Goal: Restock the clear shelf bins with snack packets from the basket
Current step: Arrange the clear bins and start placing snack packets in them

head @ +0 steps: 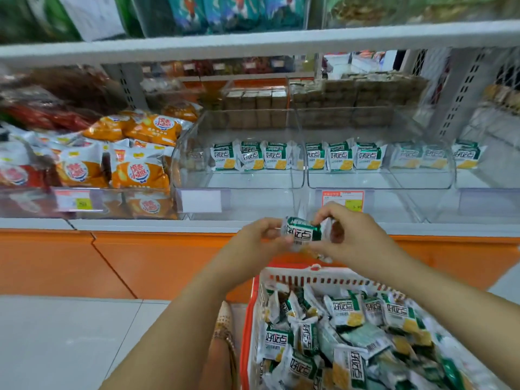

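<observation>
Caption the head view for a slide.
Left hand and right hand hold a green snack packet between the orange basket and the clear bins.

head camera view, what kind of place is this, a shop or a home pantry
Most likely a small grocery or snack shop: white metal shelves carry clear plastic bins of identical green-and-white snack packets, an orange price label sits on a bin front, and an orange plastic basket holds more.

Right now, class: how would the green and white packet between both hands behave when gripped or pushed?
Probably light: the left hand and right hand hold the packet by fingertips only. Its glossy film likely slips and crinkles. The flat square shape suggests a stiffish, breakable biscuit inside.
</observation>
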### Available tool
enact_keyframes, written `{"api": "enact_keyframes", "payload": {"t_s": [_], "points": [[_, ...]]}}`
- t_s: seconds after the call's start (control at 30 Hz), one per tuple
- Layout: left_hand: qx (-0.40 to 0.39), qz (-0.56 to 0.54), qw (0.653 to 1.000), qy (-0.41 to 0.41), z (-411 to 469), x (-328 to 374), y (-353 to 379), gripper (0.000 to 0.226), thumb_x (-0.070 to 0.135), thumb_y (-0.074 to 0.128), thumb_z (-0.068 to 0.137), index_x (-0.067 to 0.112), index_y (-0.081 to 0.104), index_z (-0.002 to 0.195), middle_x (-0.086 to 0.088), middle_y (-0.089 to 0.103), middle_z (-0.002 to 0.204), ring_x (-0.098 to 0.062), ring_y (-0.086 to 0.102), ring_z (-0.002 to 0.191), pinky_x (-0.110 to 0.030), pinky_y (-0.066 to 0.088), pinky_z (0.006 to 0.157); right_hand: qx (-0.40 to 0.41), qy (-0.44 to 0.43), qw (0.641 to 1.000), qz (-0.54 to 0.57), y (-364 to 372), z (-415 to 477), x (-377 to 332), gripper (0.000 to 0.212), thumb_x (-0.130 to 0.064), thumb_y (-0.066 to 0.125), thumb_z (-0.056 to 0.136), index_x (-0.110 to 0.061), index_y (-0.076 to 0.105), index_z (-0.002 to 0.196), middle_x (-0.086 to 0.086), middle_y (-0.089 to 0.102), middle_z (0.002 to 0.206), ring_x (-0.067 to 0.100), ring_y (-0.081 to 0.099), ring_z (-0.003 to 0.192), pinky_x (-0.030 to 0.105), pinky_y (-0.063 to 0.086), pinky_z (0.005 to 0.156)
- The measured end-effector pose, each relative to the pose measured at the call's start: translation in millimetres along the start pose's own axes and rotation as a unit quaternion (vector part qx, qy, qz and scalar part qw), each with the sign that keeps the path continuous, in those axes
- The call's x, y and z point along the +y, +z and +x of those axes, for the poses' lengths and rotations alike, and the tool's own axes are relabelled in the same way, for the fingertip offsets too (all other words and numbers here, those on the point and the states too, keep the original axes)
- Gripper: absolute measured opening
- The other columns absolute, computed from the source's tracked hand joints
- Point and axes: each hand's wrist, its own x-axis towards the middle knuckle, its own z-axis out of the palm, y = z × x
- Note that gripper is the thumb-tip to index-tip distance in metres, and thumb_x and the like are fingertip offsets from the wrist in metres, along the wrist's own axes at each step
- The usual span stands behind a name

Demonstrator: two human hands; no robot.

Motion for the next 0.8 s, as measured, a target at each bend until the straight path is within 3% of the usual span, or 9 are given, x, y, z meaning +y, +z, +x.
{"api": "enact_keyframes", "payload": {"t_s": [0.07, 0.2, 0.33, 0.47, 0.57, 0.6, 0.67, 0.73, 0.8], "points": [[0.045, -0.07, 0.996, 0.022, -6.8, 12.7, -9.5, 0.018, 0.038, 0.057, 0.093, 0.04, 0.058, 0.111, 0.018, 0.066, 0.104, -0.006, 0.063, 0.098, -0.033, 0.051, 0.089, 0.031, -0.018, 0.999, 0.035, -11.7, 9.6, -25.8, 0.029, -0.024, 0.077, 0.075, -0.033, 0.053, 0.088, -0.001, 0.052, 0.061, 0.003, 0.047, 0.051, 0.018, 0.038, 0.052], [0.121, -0.213, 0.967, 0.074, -14.7, 21.1, -17.7, 0.021, 0.03, 0.054, 0.095, 0.031, 0.061, 0.115, 0.006, 0.066, 0.114, -0.012, 0.062, 0.105, -0.032, 0.052, 0.091, 0.016, -0.052, 0.995, 0.079, -19.2, 30.3, -64.9, 0.025, -0.023, 0.075, 0.077, -0.03, 0.055, 0.089, 0.001, 0.063, 0.071, 0.012, 0.057, 0.056, 0.038, 0.049, 0.06], [0.169, -0.268, 0.944, 0.095, -9.8, 17.6, -34.1, 0.02, 0.022, 0.057, 0.094, 0.029, 0.063, 0.112, 0.003, 0.067, 0.113, -0.016, 0.063, 0.106, -0.03, 0.052, 0.089, 0.011, -0.073, 0.997, 0.025, -10.9, 58.8, -81.6, 0.022, -0.025, 0.075, 0.079, -0.032, 0.055, 0.085, -0.005, 0.064, 0.096, 0.015, 0.063, 0.069, 0.031, 0.05, 0.067], [0.285, -0.239, 0.926, 0.071, 4.4, 7.0, -59.5, 0.031, 0.022, 0.059, 0.094, 0.028, 0.058, 0.124, 0.007, 0.059, 0.121, -0.009, 0.057, 0.109, -0.026, 0.049, 0.089, 0.062, -0.079, 0.995, 0.011, 6.5, 97.7, -86.1, 0.024, -0.023, 0.075, 0.079, -0.03, 0.053, 0.085, -0.012, 0.055, 0.082, 0.011, 0.053, 0.063, 0.025, 0.042, 0.061], [0.409, -0.113, 0.904, 0.048, 12.4, -16.2, -82.4, 0.036, 0.019, 0.058, 0.093, 0.026, 0.055, 0.128, 0.004, 0.054, 0.127, -0.008, 0.05, 0.112, -0.023, 0.04, 0.09, 0.11, -0.06, 0.992, 0.004, 22.5, 143.4, -78.8, 0.025, -0.017, 0.075, 0.079, -0.023, 0.052, 0.085, -0.01, 0.054, 0.082, 0.016, 0.056, 0.078, 0.026, 0.042, 0.065], [0.425, -0.074, 0.901, 0.04, 13.8, -25.8, -87.4, 0.038, 0.018, 0.058, 0.093, 0.026, 0.054, 0.129, 0.001, 0.052, 0.13, -0.011, 0.047, 0.116, -0.023, 0.037, 0.094, 0.115, -0.052, 0.992, -0.014, 29.2, 159.1, -75.2, 0.025, -0.017, 0.075, 0.079, -0.021, 0.052, 0.086, -0.007, 0.055, 0.085, 0.017, 0.055, 0.082, 0.026, 0.041, 0.066], [0.429, -0.023, 0.903, 0.015, 16.2, -42.5, -91.8, 0.043, 0.017, 0.059, 0.092, 0.025, 0.05, 0.134, -0.004, 0.045, 0.135, -0.015, 0.042, 0.121, -0.02, 0.032, 0.095, 0.104, -0.039, 0.993, -0.044, 45.8, 188.2, -67.8, 0.025, -0.015, 0.075, 0.079, -0.018, 0.053, 0.088, -0.006, 0.053, 0.082, 0.014, 0.054, 0.072, 0.019, 0.039, 0.06], [0.414, -0.017, 0.91, -0.004, 16.5, -54.2, -92.4, 0.05, 0.017, 0.061, 0.092, 0.025, 0.046, 0.139, -0.001, 0.035, 0.137, -0.013, 0.039, 0.119, -0.015, 0.028, 0.093, 0.077, -0.033, 0.993, -0.077, 63.9, 214.9, -62.8, 0.024, -0.013, 0.075, 0.08, -0.016, 0.053, 0.09, -0.006, 0.051, 0.079, 0.003, 0.048, 0.058, 0.007, 0.032, 0.046], [0.399, -0.031, 0.917, 0.0, 16.4, -61.2, -92.4, 0.054, 0.017, 0.062, 0.092, 0.026, 0.042, 0.141, 0.002, 0.029, 0.134, -0.007, 0.036, 0.112, -0.008, 0.026, 0.089, 0.055, -0.03, 0.992, -0.107, 78.8, 241.1, -59.6, 0.024, -0.012, 0.075, 0.08, -0.013, 0.055, 0.093, -0.001, 0.052, 0.084, 0.001, 0.045, 0.055, 0.006, 0.032, 0.042]]}}
